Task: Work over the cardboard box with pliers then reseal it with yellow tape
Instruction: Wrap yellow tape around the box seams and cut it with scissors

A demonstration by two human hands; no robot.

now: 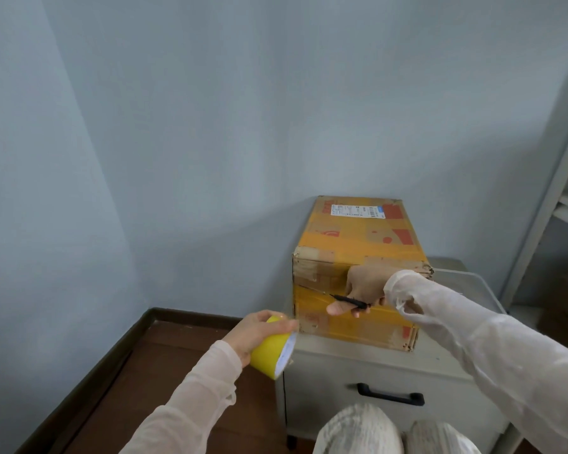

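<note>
We see both arms in thin, sheer, off-white long sleeves, fabric faintly see-through, slightly pinkish on left arm, whiter on right. Left sleeve (191,398) fits close, ends at wrist, small wrinkles near elbow. Right sleeve (492,345) looser, creased, cuff ragged and bunched at wrist, faint mottled texture along forearm. Left hand (256,332) and right hand (364,286) bare, no gloves, no rings or watch that we make out. Knees (361,430) at lower edge in pale trousers with grey-white mottled, brushed pattern.
</note>
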